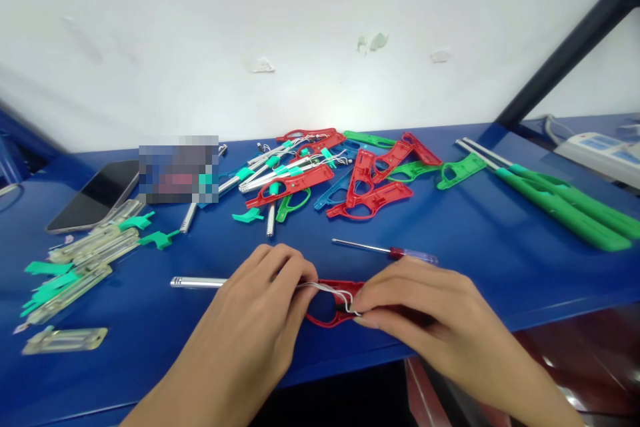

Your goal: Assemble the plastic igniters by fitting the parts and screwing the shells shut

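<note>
My left hand (265,307) is closed over the front of a red lighter handle shell (320,322), where a silver metal tube (197,282) sticks out to the left. Thin white wires (335,290) run from under its fingertips across the shell's finger loop. At the other end, my right hand (425,307) pinches the wires between thumb and fingers, beside a small dark part inside the shell. My fingers hide most of the shell's right end. Just behind my right hand lies a screwdriver (395,253) with a red and clear handle.
Red handle shells (373,202), green and blue ones, and silver tubes with wires are piled at the back of the blue table (225,360). Clear fuel tanks (65,340) and a phone (95,195) lie left. Green lighters (565,203) and a power strip (600,153) are right.
</note>
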`<action>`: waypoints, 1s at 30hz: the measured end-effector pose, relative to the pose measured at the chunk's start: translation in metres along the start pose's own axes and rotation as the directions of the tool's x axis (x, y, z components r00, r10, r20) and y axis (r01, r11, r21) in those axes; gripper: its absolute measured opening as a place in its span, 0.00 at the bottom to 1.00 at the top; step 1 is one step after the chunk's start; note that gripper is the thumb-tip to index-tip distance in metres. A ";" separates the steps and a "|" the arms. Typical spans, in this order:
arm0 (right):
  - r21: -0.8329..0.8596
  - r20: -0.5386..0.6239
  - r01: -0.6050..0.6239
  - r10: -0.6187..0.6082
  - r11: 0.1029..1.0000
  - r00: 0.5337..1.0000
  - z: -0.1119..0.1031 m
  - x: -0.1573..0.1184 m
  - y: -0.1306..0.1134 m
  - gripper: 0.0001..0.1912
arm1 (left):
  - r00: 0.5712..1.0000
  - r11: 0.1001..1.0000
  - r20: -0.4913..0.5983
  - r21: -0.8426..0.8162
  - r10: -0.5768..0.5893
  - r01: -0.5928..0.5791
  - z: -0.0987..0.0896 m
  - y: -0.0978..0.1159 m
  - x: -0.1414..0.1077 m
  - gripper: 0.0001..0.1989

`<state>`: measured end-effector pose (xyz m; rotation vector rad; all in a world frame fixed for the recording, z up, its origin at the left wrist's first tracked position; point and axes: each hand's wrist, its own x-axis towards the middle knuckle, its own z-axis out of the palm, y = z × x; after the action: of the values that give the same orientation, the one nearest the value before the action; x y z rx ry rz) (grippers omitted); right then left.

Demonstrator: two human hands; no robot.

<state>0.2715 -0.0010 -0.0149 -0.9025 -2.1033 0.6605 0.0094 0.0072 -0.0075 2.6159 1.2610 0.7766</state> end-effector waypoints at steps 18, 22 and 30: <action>0.002 -0.003 -0.007 0.007 1.000 1.000 0.001 0.001 0.001 0.07 | 0.998 0.994 0.024 0.092 0.065 -0.067 0.002 -0.001 0.000 0.10; 0.003 -0.006 -0.007 0.007 1.000 1.000 0.000 0.001 0.000 0.07 | 0.997 0.994 0.027 0.082 0.068 -0.070 0.002 -0.004 -0.001 0.10; 0.006 0.001 -0.014 0.014 1.000 1.000 -0.001 0.000 -0.001 0.07 | 0.986 0.983 0.098 0.118 0.133 -0.144 -0.005 -0.003 -0.006 0.17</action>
<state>0.2719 -0.0012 -0.0140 -0.9143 -2.0963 0.6739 0.0019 0.0042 -0.0062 2.8287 1.1481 0.6099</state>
